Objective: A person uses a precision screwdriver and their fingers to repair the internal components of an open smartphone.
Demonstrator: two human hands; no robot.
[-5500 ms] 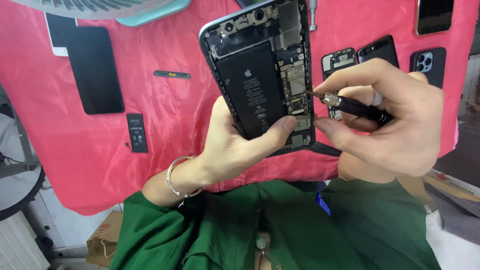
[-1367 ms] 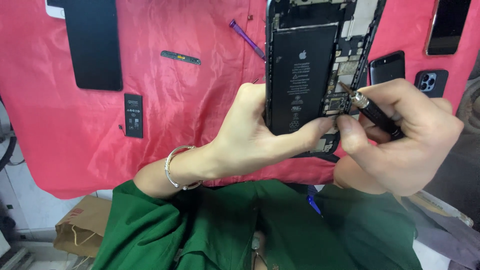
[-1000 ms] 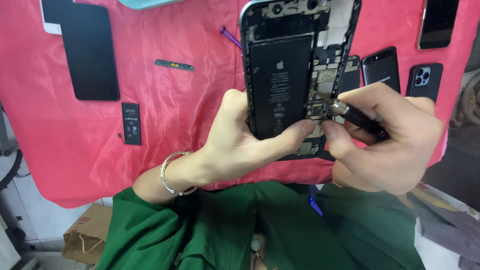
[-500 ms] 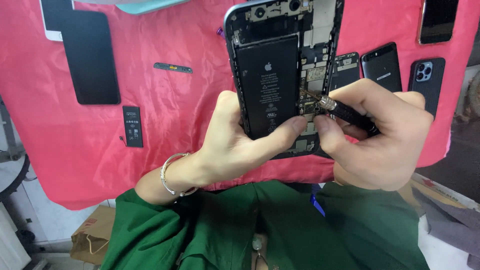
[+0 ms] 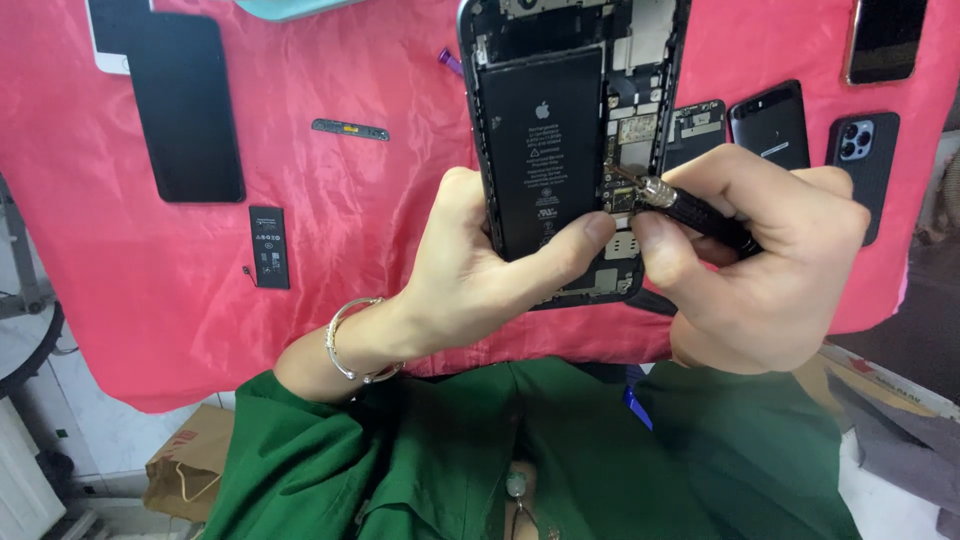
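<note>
Green sleeves are seen nearest; above them the opened phone (image 5: pixel 560 150) is clamped upright by the left hand (image 5: pixel 480 270), long axis pointing away. The black screwdriver (image 5: pixel 700 212) is pinched by the right hand (image 5: pixel 770 260), tip aimed left onto the board, over the red cloth (image 5: pixel 350 250).

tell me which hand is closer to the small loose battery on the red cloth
Left. The left hand holds the opened phone right of the small battery; the right hand, holding the screwdriver, is farther right.

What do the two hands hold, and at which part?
Left hand grips the opened black phone at its lower end; right hand pinches the black screwdriver by its handle.
</note>
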